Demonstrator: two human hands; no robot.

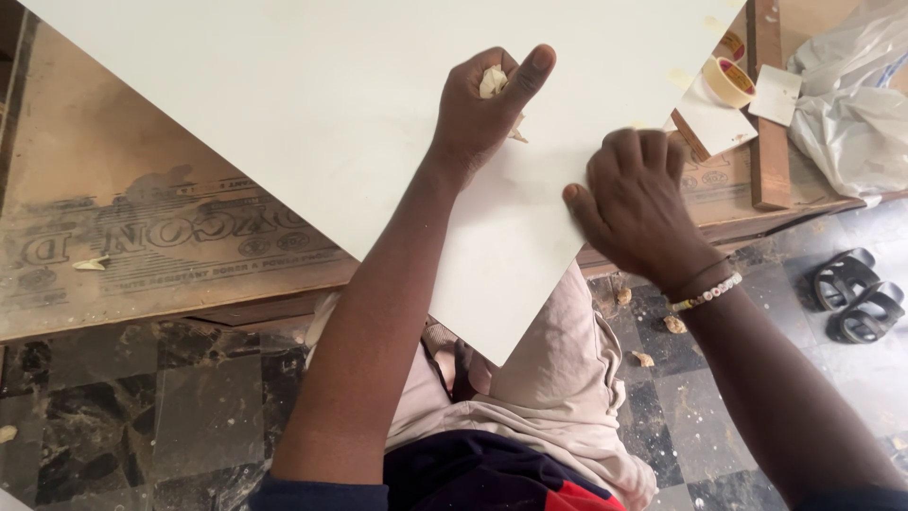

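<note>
Left hand (482, 109) grip clenched on crumpled wad (492, 83) | right hand (632, 194) flat, released on white sheet (312, 104) | plywood bench (142, 246)

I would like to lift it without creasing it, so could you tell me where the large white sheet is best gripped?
Probably at the corner of the white sheet overhanging the table edge above the lap, pinched from below: that part hangs free, while the rest lies flat.

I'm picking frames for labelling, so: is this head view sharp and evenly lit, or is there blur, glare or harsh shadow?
Head view: soft, even daylight, no glare on the white sheet; only faint shadows under the left hand and right hand; right hand slightly blurred, the wad and tape roll fairly sharp; mild wide-angle bending at the edges.
</note>
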